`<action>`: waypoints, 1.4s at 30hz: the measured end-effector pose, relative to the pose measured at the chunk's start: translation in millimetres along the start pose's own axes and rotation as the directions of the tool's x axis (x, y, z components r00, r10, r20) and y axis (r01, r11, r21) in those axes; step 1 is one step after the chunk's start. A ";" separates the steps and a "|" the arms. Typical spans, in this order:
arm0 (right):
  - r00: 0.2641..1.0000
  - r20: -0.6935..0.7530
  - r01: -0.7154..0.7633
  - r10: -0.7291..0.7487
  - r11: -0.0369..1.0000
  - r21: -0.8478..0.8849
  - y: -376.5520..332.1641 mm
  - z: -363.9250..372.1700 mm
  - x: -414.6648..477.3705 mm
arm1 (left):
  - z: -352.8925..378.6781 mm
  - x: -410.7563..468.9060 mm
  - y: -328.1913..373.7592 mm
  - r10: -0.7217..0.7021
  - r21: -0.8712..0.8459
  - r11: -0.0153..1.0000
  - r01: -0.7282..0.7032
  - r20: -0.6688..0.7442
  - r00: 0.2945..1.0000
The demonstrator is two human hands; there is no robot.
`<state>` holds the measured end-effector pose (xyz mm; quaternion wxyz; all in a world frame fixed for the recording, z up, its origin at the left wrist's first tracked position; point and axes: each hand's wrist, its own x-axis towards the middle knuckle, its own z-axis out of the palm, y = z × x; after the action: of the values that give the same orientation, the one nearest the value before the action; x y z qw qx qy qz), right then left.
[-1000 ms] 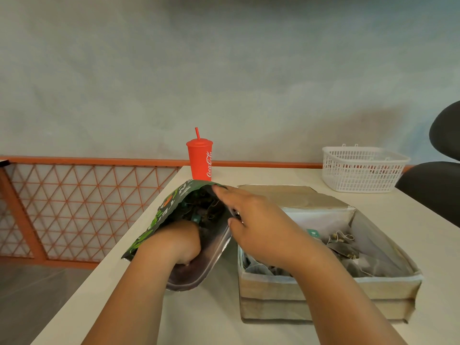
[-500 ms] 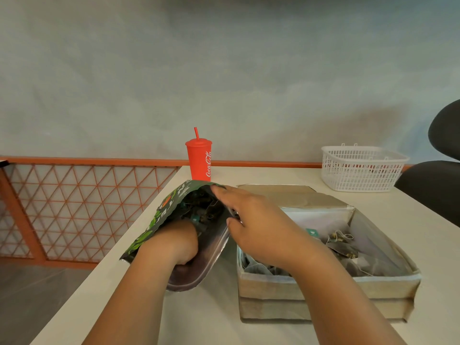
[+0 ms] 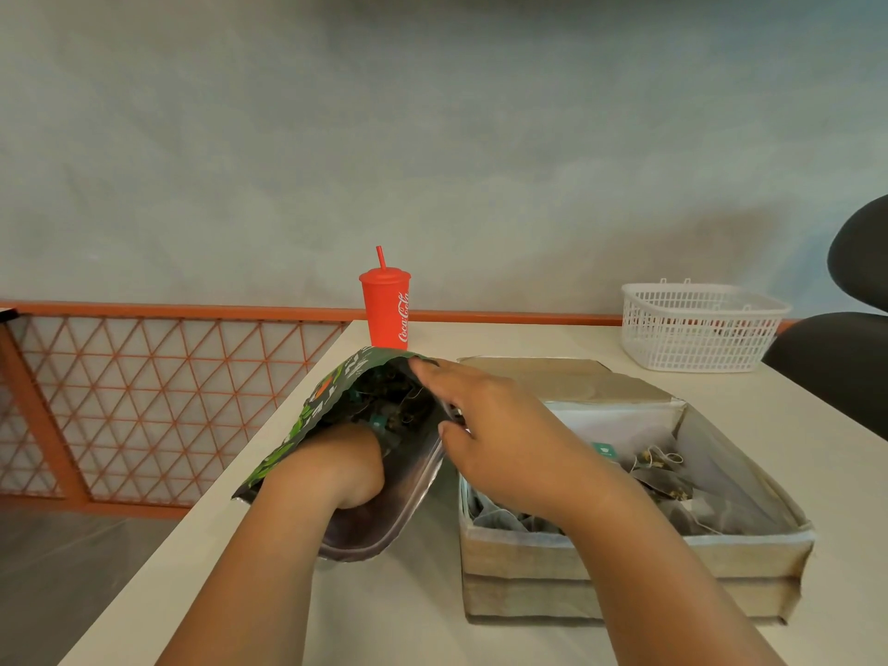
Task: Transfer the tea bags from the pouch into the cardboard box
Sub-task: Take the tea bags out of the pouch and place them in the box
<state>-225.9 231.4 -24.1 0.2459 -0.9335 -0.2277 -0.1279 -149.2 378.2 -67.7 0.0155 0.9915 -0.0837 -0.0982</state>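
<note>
A: Where did we find the tea bags?
B: Deep in the pouch, ahead of our left hand, which was sunk inside it. We could not tell whether its hidden fingers had closed on any.
A: And our right hand?
B: It pinched the pouch's right lip, keeping the mouth wide. The cardboard box lay just to the right, so we judged the carry must pass that wrist.

Grey mottled wall fills the top, evenly lit. Below left, an orange lattice rail stands over a grey floor. Cream table runs up the middle, with a black chair at the right edge.
</note>
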 end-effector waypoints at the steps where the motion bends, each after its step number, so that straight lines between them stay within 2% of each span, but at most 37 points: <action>1: 1.000 0.000 0.000 0.000 1.000 0.000 0.0 0.0 0.0 | -1.1 -0.9 0.4 -0.004 -0.004 1.000 0.004 0.012 1.000; 9: 1.000 -0.005 -0.007 0.007 1.000 0.005 1.4 0.7 0.2 | -8.2 -10.4 7.1 -0.004 -0.110 0.994 0.019 0.132 0.991; 13: 1.000 -0.002 0.000 0.000 1.000 0.011 1.1 0.6 0.0 | -6.5 -10.7 7.0 -0.030 -0.221 0.973 0.070 0.181 0.983; 18: 1.000 -0.005 0.005 -0.005 1.000 0.013 0.8 0.4 0.3 | -8.9 -13.0 4.9 -0.009 -0.165 0.985 0.043 0.205 0.979; 23: 1.000 -0.001 -0.007 0.007 1.000 0.015 1.3 -0.2 0.6 | -14.9 -19.0 6.5 0.081 -0.064 0.995 -0.071 0.163 0.983; 26: 1.000 0.009 -0.012 0.012 1.000 0.009 0.9 0.5 0.5 | -14.7 -20.0 5.8 0.073 -0.030 0.997 -0.069 0.168 0.983; 42: 1.000 0.014 -0.010 0.010 1.000 -0.022 2.6 1.3 0.9 | -11.1 -13.9 -0.4 0.130 -0.089 0.989 -0.120 0.105 0.986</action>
<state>-223.8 230.4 -26.0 0.2348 -0.9380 -0.2235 -0.1225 -160.4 381.1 -54.2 0.0579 0.9758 -0.1424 -0.1553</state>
